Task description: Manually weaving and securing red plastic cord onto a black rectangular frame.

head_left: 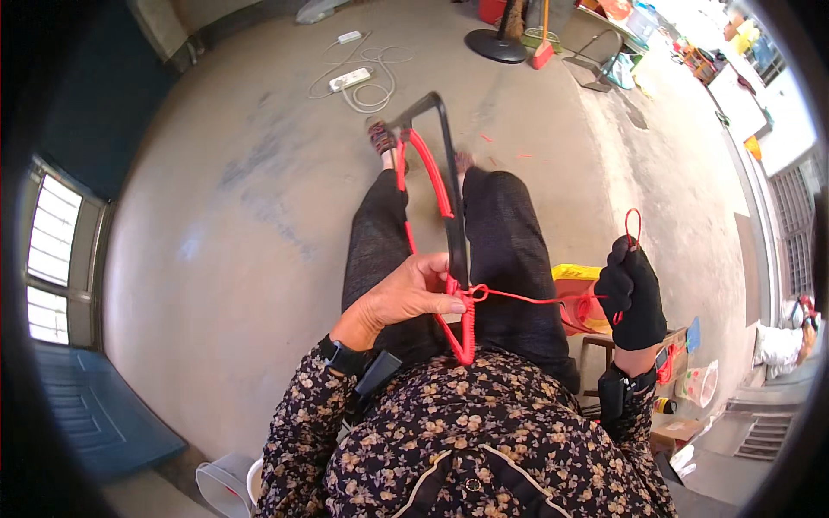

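My bare left hand (399, 298) is closed round the lower part of a narrow black frame (452, 173), held upright over my lap. Red cord is wound tightly along parts of the frame, and the coils (468, 332) bunch close together beneath my thumb. From a small loop beside that thumb, the red cord (540, 300) runs nearly straight to my right hand (635, 298). That hand wears a black glove and is closed on the cord. A loop of the cord sticks up above its fingers, and a short bit shows below them.
Beyond my right knee stands a yellow and red basket (591, 272). A white power strip (350, 80) with a tangled cable lies on the floor ahead, near a round black stand base (495, 47) and a broom (542, 53). Red scraps (524, 156) lie past my feet.
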`<state>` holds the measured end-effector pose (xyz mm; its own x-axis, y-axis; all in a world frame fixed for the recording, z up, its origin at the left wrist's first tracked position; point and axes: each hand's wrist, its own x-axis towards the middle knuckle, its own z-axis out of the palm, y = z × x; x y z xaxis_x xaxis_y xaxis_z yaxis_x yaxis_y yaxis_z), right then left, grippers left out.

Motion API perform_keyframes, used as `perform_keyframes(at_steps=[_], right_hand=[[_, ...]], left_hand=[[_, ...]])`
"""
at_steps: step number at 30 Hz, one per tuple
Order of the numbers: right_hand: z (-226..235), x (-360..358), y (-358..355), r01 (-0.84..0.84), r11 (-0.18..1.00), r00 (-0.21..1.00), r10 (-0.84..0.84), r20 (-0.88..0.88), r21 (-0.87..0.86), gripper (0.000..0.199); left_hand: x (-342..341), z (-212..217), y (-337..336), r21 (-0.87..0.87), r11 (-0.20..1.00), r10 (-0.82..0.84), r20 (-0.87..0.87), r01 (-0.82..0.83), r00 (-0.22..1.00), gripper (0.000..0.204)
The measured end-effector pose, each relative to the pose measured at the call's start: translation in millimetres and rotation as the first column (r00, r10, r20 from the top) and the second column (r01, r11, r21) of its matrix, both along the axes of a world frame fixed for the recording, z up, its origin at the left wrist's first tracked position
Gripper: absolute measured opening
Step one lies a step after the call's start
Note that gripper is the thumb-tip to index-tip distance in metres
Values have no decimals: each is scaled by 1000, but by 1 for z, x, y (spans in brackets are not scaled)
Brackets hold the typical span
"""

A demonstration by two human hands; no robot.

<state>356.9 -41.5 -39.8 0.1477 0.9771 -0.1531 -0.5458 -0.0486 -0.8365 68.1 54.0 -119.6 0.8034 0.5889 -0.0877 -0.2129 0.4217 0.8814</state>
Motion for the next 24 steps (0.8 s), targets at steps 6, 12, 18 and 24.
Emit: perform_keyframes(at_steps=[6,12,18,24], right_hand=[[-11,12,-6,100,993,982,-89,164,-60,19],[2,-28,0,41,966,934,55,354,-256,21],[-30,-61,29,-251,933,789,351,504,-257,21],[-38,-74,49,-400,833,663,551,507,-381,21]], left_hand=[[50,52,9,131,989,81,-45,-74,996,35],[51,87,-5,199,979,88,-237,-40,968,27],[27,61,-27,-2,976,197,-416,-217,888,17],[13,23,-42,-334,875,315,-154,-350,936,12]])
